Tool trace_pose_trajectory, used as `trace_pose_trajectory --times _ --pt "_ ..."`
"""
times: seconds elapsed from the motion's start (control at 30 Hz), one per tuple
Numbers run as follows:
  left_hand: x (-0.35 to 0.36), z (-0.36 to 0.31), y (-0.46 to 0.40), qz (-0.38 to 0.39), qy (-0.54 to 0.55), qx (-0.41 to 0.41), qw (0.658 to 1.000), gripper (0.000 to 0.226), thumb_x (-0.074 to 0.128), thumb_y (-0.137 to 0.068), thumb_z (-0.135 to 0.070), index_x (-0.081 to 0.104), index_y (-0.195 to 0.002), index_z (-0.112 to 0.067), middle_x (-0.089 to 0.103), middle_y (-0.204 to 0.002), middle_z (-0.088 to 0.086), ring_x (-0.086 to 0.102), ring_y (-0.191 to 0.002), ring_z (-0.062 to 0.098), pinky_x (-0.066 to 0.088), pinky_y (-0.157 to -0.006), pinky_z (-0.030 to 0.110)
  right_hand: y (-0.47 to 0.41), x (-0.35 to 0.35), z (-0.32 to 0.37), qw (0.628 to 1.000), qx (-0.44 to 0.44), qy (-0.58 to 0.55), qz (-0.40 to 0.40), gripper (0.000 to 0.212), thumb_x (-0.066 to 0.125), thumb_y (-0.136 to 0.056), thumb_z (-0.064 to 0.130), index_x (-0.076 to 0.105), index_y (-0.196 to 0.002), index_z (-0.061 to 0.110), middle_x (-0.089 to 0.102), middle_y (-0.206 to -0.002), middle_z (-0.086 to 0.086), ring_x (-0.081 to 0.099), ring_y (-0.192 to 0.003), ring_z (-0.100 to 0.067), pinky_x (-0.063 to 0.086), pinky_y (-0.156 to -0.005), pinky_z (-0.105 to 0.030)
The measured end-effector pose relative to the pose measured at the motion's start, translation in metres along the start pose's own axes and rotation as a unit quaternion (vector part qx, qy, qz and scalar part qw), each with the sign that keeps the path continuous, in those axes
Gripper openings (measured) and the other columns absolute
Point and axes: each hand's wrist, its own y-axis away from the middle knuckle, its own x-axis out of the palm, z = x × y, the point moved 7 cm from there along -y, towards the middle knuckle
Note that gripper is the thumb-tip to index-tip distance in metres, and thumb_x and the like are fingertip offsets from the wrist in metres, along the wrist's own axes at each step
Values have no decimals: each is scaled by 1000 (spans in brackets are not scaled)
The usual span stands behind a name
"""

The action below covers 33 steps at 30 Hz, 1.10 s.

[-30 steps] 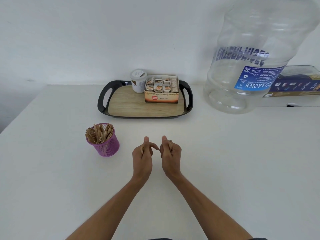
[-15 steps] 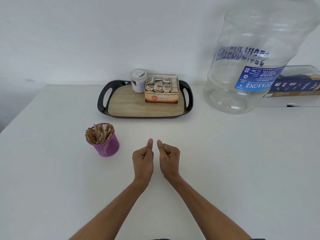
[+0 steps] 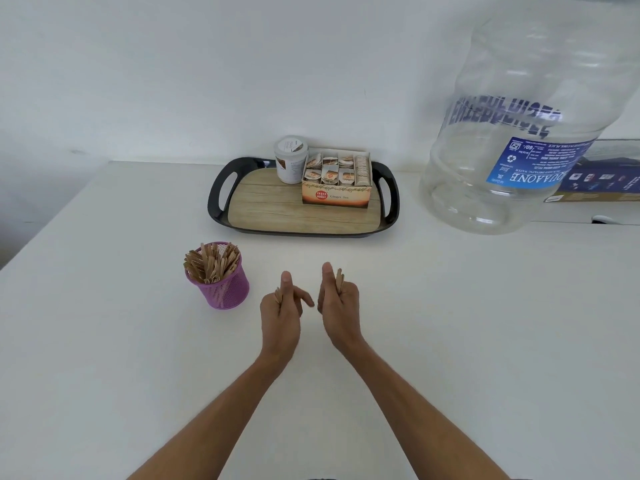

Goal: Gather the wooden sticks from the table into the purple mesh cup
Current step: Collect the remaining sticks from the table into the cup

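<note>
Both hands sit side by side above the middle of the white bench [image 3: 485, 341], thumbs up and close to each other without touching. The left hand [image 3: 280, 311] is curled around a few thin wooden sticks [image 3: 277, 295], whose tips peek out beside the thumb, while its index finger points toward the other hand. The right hand [image 3: 339, 303] is closed on a small bundle of the same sticks, their ends [image 3: 339, 279] poking up past the thumb.

The purple mesh cup [image 3: 221, 285] stands upright to the left of the left hand, near but apart from it, already crowded with wooden sticks leaning in all directions. Nothing lies on the bench between the hands and the cup.

Farther back, a black-rimmed tray with a wood-grain base [image 3: 277, 206] carries a white cylindrical tub [image 3: 291, 159] and, touching it on the right, an open orange carton of tea bags [image 3: 336, 181]. To the right looms a large clear plastic water jug with a blue label [image 3: 526, 126], with a dark blue flat box [image 3: 602, 181] behind it against the wall.
</note>
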Motion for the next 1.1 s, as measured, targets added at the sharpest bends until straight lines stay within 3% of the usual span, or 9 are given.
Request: trace_pose_trajectory --times 0.2,0.33,0.43,0.53,0.6,0.77,0.93,1.03,1.1 --pt "-46 -67 -22 -38 28 69 996 66 27 -101 -46 68 -66 -8 58 -55 16 52 -53 19 39 -56 25 -22 42 40 994 -2 -102 46 65 34 -106 35 55 -52 8 58 -50 -5 56 -59 -28 47 -64 -34" --pt "-87 -82 -39 -74 8 57 996 69 26 -103 -48 70 -70 -6 71 -68 9 67 -71 24 49 -69 31 -42 76 63 990 -8 -130 57 64 32 -107 32 64 -57 9 68 -61 -1 63 -71 -20 48 -77 -26" --pt "-112 -87 -51 -106 -20 59 992 67 27 -105 -43 72 -74 -5 73 -77 5 69 -76 13 50 -68 21 -52 101 70 990 -8 -123 69 66 31 -107 34 72 -63 8 72 -68 2 64 -75 -10 52 -82 -27" --pt "-129 -88 -67 -124 -26 57 990 59 26 -107 -35 70 -91 0 72 -85 -3 64 -74 -2 42 -59 6 -60 122 70 990 -15 -113 81 63 29 -108 29 76 -84 -4 71 -78 11 61 -78 15 36 -79 2" --pt "-136 -80 -78 -124 -26 34 991 50 26 -106 -41 65 -111 -9 74 -88 -6 64 -78 -2 42 -65 10 -64 136 65 990 -13 -110 93 60 29 -108 29 76 -92 -5 70 -84 14 59 -82 19 32 -75 7" --pt "-140 -44 -99 -111 -30 -19 993 44 27 -100 -56 54 -126 -33 74 -102 -14 49 -125 3 39 -105 38 -67 165 51 989 9 -93 113 57 31 -107 37 78 -98 6 74 -107 3 61 -108 0 34 -95 -13" --pt "-139 -17 -103 -109 -55 -41 992 40 28 -92 -68 52 -119 -52 67 -120 -11 52 -125 7 44 -104 47 -62 170 40 991 8 -54 122 45 35 -106 29 75 -107 10 70 -109 6 60 -98 0 36 -86 -2" --pt "-139 -1 -101 -106 -108 -36 988 29 28 -91 -67 48 -113 -64 60 -129 -8 49 -129 14 41 -106 47 -60 173 31 989 -16 20 146 35 41 -101 27 74 -106 14 70 -112 6 61 -108 -6 46 -98 -25" --pt "-138 3 -98 -103 -130 -33 986 33 31 -93 -62 49 -120 -55 57 -131 -4 51 -127 17 43 -105 47 -58 173 28 984 -28 72 158 33 43 -101 30 72 -108 16 69 -106 9 63 -104 -9 49 -98 -33"
